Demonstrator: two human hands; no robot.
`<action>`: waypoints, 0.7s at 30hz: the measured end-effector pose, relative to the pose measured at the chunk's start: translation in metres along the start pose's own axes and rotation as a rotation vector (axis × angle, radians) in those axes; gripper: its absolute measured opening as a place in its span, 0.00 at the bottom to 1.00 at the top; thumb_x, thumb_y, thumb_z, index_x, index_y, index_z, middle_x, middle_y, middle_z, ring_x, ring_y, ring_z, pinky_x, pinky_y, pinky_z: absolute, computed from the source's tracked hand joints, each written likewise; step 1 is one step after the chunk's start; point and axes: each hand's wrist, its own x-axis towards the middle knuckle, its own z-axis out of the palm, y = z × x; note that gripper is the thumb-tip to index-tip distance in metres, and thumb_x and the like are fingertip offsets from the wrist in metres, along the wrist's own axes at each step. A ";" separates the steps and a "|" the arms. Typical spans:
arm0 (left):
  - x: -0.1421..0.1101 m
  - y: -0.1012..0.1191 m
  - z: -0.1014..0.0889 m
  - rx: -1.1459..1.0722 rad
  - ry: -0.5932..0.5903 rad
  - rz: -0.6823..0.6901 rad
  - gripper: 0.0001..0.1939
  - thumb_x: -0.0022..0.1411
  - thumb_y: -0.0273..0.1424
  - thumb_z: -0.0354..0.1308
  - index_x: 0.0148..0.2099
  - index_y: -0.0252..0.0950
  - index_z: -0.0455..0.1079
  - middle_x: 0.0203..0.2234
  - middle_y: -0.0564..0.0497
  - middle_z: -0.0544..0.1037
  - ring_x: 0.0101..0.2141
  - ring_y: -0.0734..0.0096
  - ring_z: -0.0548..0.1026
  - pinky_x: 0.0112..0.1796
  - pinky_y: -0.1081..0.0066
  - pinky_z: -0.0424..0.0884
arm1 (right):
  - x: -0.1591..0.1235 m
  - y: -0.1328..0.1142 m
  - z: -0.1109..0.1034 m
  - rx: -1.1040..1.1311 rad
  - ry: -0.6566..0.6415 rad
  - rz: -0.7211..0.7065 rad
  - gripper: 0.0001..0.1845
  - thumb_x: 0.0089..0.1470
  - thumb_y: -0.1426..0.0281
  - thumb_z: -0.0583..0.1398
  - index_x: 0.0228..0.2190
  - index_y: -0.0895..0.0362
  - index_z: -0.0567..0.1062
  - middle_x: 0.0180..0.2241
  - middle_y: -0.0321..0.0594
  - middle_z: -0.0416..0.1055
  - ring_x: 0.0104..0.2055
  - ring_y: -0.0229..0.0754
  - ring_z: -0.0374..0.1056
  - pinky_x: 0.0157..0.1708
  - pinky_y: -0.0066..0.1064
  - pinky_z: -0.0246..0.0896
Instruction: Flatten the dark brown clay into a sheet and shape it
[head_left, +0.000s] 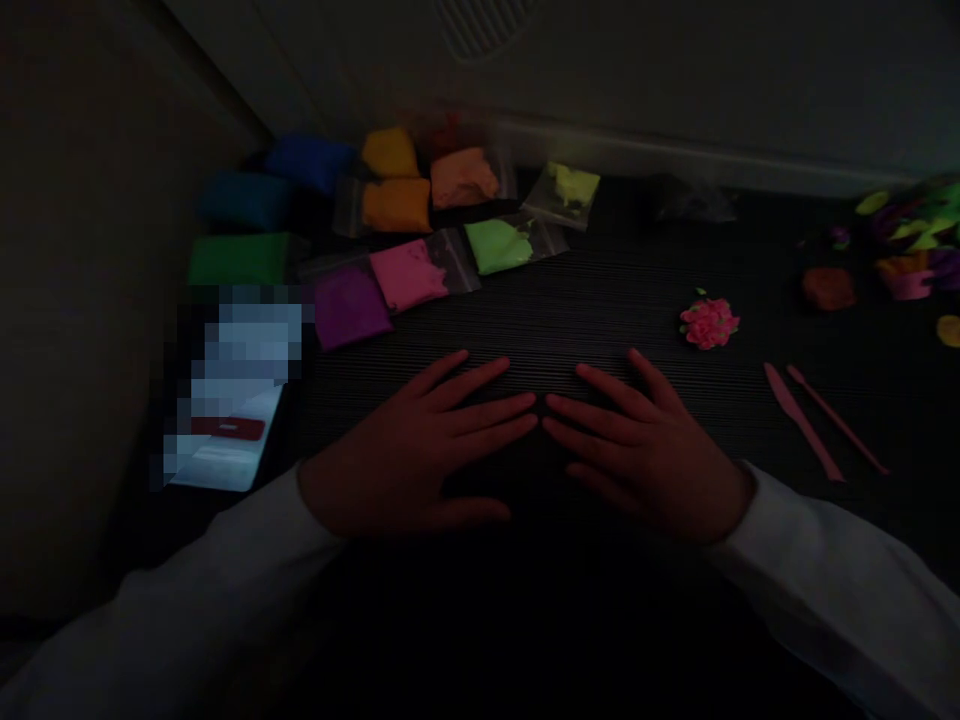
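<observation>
Both hands rest palm down over the dark ribbed table (585,260), fingers spread and fingertips almost meeting in the middle. My left hand (420,440) holds nothing; bags of pink modelling clay (409,275) and purple modelling clay (350,307) lie beyond it. Empty as well, my right hand (652,440) is nearest to a small pink clay flower cluster (709,323) with green bits. To its right lie a pink plastic modelling knife (804,422) and a thin pink stick tool (838,418), side by side. The picture is very dark.
A lit phone (232,400), its screen partly blurred, lies at the left. Several clay packs, including green (240,260), blue (310,162) and orange (397,205), line the back left. Far right are a brown lump (828,288) and colourful clay pieces (911,225). A wall (675,90) stands behind.
</observation>
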 end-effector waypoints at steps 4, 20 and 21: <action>-0.004 -0.003 -0.002 0.014 0.041 0.019 0.31 0.56 0.43 0.50 0.59 0.39 0.52 0.55 0.51 0.62 0.59 0.58 0.48 0.58 0.52 0.40 | -0.002 0.002 -0.001 -0.001 0.011 -0.004 0.23 0.54 0.64 0.52 0.52 0.52 0.62 0.54 0.35 0.61 0.60 0.51 0.47 0.56 0.59 0.33; -0.006 -0.006 -0.004 -0.021 0.045 0.039 0.26 0.56 0.41 0.50 0.57 0.45 0.56 0.55 0.54 0.61 0.59 0.59 0.49 0.58 0.51 0.40 | -0.005 0.001 -0.001 -0.038 -0.005 -0.049 0.24 0.55 0.61 0.51 0.53 0.52 0.60 0.55 0.33 0.58 0.60 0.51 0.46 0.56 0.61 0.30; -0.005 -0.004 -0.004 -0.031 0.038 0.031 0.27 0.56 0.41 0.50 0.58 0.45 0.54 0.55 0.54 0.62 0.59 0.59 0.49 0.58 0.51 0.40 | -0.005 0.001 -0.001 -0.039 -0.010 -0.059 0.24 0.55 0.61 0.51 0.53 0.52 0.59 0.56 0.33 0.58 0.60 0.51 0.46 0.56 0.61 0.30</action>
